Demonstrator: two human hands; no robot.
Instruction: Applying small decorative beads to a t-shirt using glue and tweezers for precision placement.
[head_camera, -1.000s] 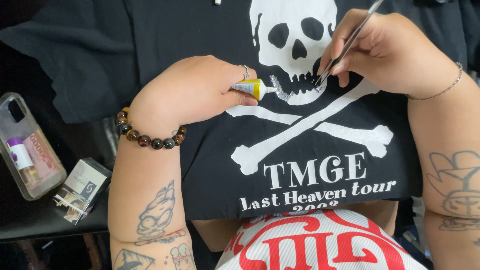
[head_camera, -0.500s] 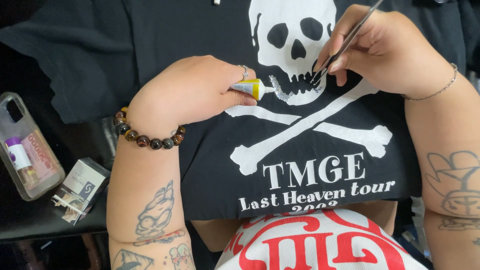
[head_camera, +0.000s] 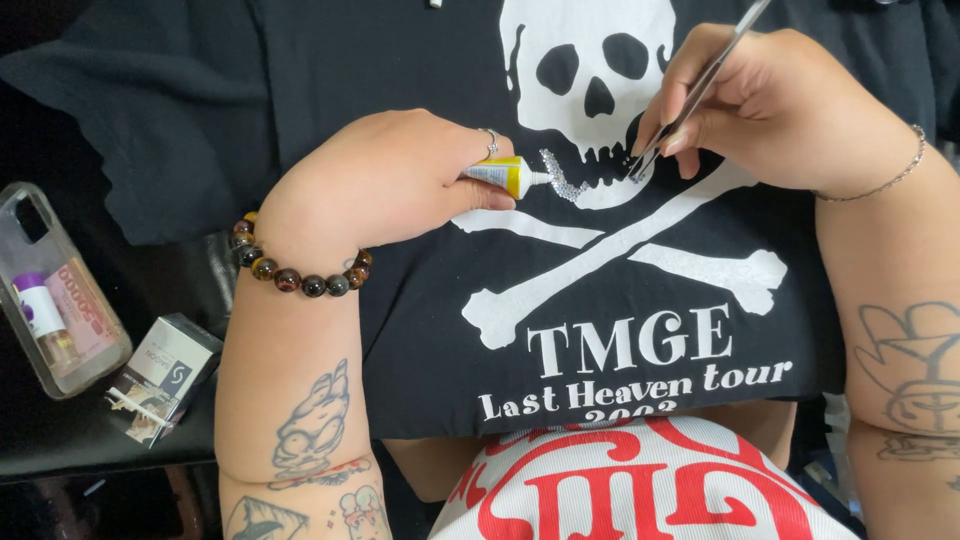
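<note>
- Left hand (head_camera: 385, 185): closed round a small yellow glue tube (head_camera: 497, 175), its pale nozzle pointing right and resting at the left end of a short row of clear rhinestones (head_camera: 560, 180) on the black T-shirt (head_camera: 330, 70).
- Right hand (head_camera: 775, 105): fingers pinched shut on slim metal tweezers (head_camera: 700, 85), held like a pen, with the tips down at the lower right edge of the white skull print (head_camera: 590, 70), just right of the stone row. Whether a stone sits between the tips cannot be told.
- Work piece: the shirt lies spread flat across the person's lap and the dark tabletop (head_camera: 90, 440), print facing up, crossbones nearer than the skull.
- Step in hand, as judged: stones are being set along the skull's jaw line, glue on the left, placing tool on the right.
- Next move, as judged: it calls for a small dab of glue at the open end of the row, a steady tweezer tip, and the fabric kept flat so that set stones do not shift.
- Left of the shirt: a clear case (head_camera: 55, 290) holding a small bottle, and a small printed box (head_camera: 165, 385) nearer.
</note>
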